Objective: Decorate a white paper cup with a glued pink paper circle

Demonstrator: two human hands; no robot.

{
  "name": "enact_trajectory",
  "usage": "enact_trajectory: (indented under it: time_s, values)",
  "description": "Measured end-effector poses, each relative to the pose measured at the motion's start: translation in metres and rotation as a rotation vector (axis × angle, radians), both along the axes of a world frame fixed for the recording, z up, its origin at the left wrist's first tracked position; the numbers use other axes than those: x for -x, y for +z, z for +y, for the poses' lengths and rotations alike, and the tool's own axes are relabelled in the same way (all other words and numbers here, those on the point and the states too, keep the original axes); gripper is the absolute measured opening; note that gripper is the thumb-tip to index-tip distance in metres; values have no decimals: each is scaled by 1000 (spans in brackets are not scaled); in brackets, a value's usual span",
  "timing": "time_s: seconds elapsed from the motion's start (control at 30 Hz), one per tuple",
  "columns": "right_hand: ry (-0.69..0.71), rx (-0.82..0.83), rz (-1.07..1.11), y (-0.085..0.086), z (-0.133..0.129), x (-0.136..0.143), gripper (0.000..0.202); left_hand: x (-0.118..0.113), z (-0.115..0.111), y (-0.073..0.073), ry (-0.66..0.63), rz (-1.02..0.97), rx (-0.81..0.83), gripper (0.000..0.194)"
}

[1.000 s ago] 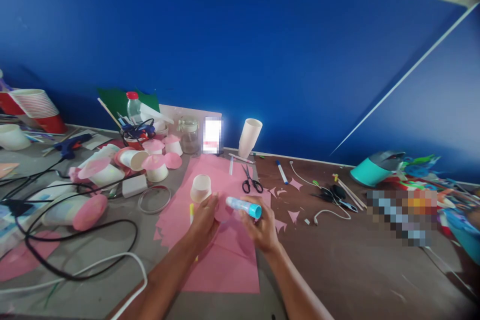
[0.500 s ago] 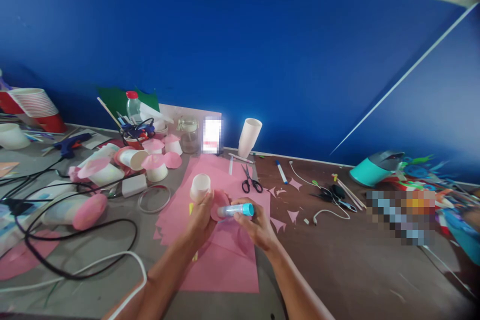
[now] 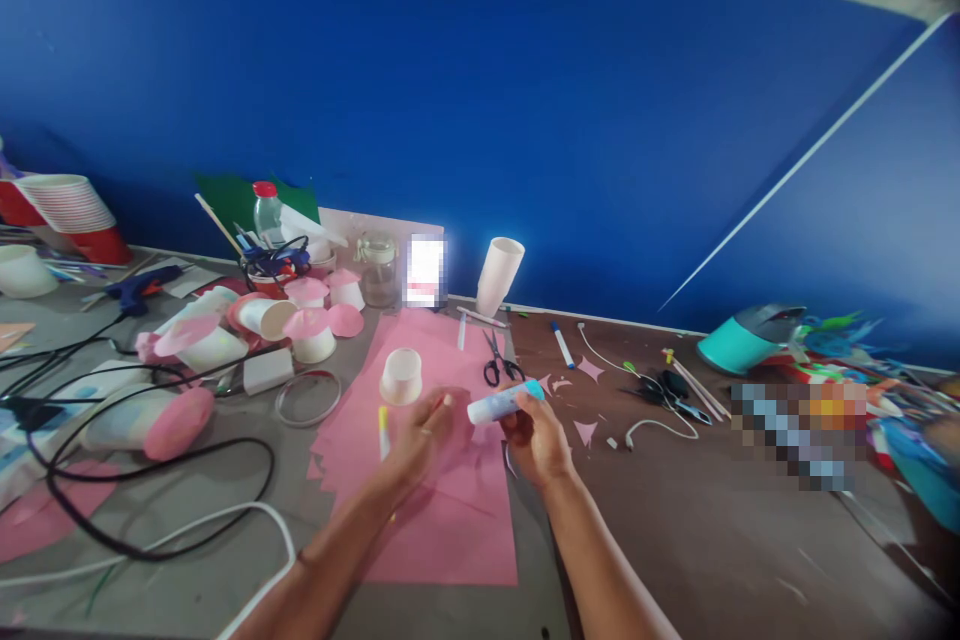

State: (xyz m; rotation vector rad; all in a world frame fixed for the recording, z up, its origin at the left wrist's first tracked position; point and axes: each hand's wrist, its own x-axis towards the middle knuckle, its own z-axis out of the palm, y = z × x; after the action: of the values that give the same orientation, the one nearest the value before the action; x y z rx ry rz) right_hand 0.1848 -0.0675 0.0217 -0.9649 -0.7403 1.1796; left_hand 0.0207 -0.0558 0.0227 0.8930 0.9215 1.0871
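A glue stick with a pale label and a turquoise end is gripped in my right hand, tilted and raised above the pink paper sheets. My left hand is closed beside it, apart from the glue stick, pinching a round pink paper piece; its edges blend into the sheets below. Just beyond my left hand stands a white paper cup on the sheets. A yellow-and-white marker lies partly hidden under my left hand. Black-handled scissors rest past the glue stick.
Cups with pink paper pieces, black cables and a glue gun crowd the left. At the back are a glass jar, a bright phone screen and stacked white cups. Pink scraps lie right.
My right hand has lifted the glue stick up and to the right, away from the pink paper piece. My left hand has moved slightly right and clear of the white cup.
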Motion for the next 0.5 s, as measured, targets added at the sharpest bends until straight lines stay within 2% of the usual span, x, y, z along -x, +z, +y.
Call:
enact_trajectory:
  time_s: [0.07, 0.13, 0.2, 0.27, 0.37, 0.5]
  values:
    - [-1, 4, 76, 1, 3, -2, 26, 1, -6, 7, -187, 114, -134, 29]
    - [6, 14, 102, 1, 5, -5, 30, 1, -10, 11, -345, 207, -183, 28]
    - [3, 16, 101, 0, 7, -6, 32, 0, -12, 8, -402, 309, -230, 24]
    - [2, 4, 93, -1, 7, -7, 32, -2, -10, 0, -371, 411, -300, 23]
    - [25, -19, 77, 0, 8, -5, 31, -3, -3, -15, -248, 545, -467, 22]
    - [20, -26, 77, 2, 7, -6, 29, 0, 5, -25, -186, 568, -564, 34]
